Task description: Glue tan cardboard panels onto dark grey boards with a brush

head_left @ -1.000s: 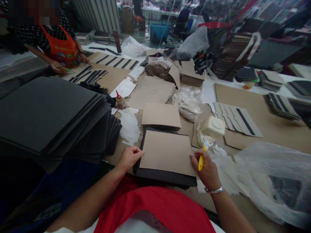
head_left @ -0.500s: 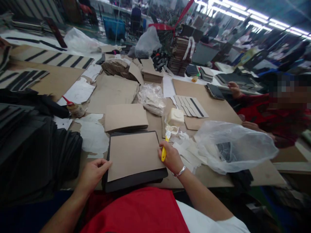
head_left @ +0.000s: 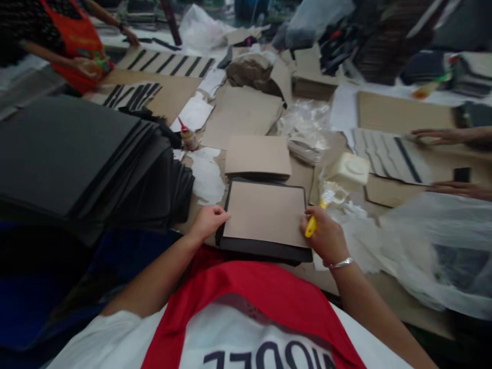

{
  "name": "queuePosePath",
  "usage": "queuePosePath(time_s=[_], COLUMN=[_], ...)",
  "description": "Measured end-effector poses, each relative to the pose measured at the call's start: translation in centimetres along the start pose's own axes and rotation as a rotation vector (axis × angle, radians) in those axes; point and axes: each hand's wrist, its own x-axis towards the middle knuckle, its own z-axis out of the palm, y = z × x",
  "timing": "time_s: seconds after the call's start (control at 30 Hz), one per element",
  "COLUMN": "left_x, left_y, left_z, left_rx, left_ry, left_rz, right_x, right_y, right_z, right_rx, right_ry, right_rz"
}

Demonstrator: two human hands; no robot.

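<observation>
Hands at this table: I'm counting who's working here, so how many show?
6: the person's left hand and right hand at the tan card, a co-worker's hands at top left, and another co-worker's hands at right. More may be out of view.

The work area is dimly lit. A long tabletop [head_left: 303,174] with a brown board surface extends forward, and a blue bin [head_left: 246,7] stands beyond its far edge.

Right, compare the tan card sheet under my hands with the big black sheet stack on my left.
The tan card sheet is pale and lies singly on a black sheet, while the black sheet stack is dark and many layers thick, its edges fanned. The card is much smaller than the stack. The left hand touches the card, not the stack. Both are flat and roughly rectangular.
</observation>
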Motion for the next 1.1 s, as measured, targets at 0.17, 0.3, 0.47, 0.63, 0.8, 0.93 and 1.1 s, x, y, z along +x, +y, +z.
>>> queuePosePath(time_s=[0.17,0.3,0.47,0.63,0.8,0.93,1.1], left_x=[0.1,-0.1,0.1,0.0,-0.2,0.2,0.3], left_y=[0.0,0.1,0.0,0.3,1.3,2.1,2.6], left_z=[-0.6,-0.8,-0.8,-1.2,-1.2,-0.2,0.9], left_rx=[0.051,0.095,0.162,0.293,0.650,0.861,0.980], left_ry=[-0.010,-0.017,-0.041,-0.094,0.085,-0.145,-0.195], left_rz=[0.046,0.085,0.107,0.154,0.479,0.823,0.893], right_x=[0.2,0.0,0.0,-0.3,0.2,1.9,5.7], right_y=[-0.2,-0.3,-0.4,-1.1,-1.7,-1.8,-5.6], right_z=[0.2,0.1,0.3,0.1,-1.7,-5.0,-6.7], right_rx=[-0.048,-0.077,-0.113,-0.192,-0.335,-0.131,0.761], right_ry=[0.016,0.038,0.033,-0.003,-0.001,0.109,0.024], right_rz=[-0.037,-0.050,-0.052,-0.038,-0.033,-0.015,0.069])
